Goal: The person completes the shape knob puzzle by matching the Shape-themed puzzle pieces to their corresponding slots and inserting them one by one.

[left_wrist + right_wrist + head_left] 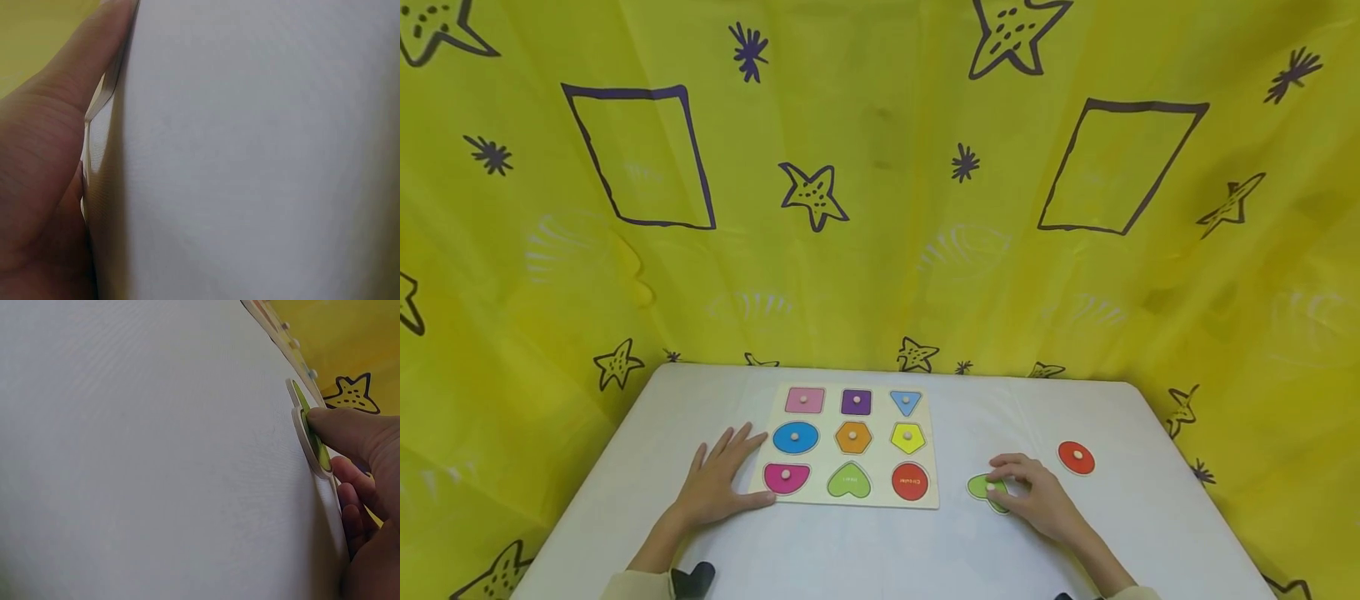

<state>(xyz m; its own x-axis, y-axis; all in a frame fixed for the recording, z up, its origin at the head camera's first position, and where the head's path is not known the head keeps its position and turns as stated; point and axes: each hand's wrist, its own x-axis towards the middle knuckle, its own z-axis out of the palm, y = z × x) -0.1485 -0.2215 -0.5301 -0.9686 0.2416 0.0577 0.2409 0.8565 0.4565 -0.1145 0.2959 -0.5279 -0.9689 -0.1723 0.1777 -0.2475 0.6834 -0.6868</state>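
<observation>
My left hand (715, 483) lies spread at the left edge of a cream wooden shape puzzle board (880, 458), thumb at its lower left corner. With thumb and fingers my right hand (1037, 500) pinches a green heart puzzle piece (977, 485) by its small knob, right of the board. In the right wrist view the thumb presses at the heart piece (303, 435), which sits close over the white tabletop. On the board, the green heart slot (850, 481) and the red slot marked Circular (910, 481) hold no piece.
Beyond the right hand lies a red round piece (1077, 458) with a knob. Several knobbed shapes sit in the board, among them a blue oval (805, 442) and a magenta half circle (797, 481). A yellow curtain (880, 275) hangs around the white table (850, 558).
</observation>
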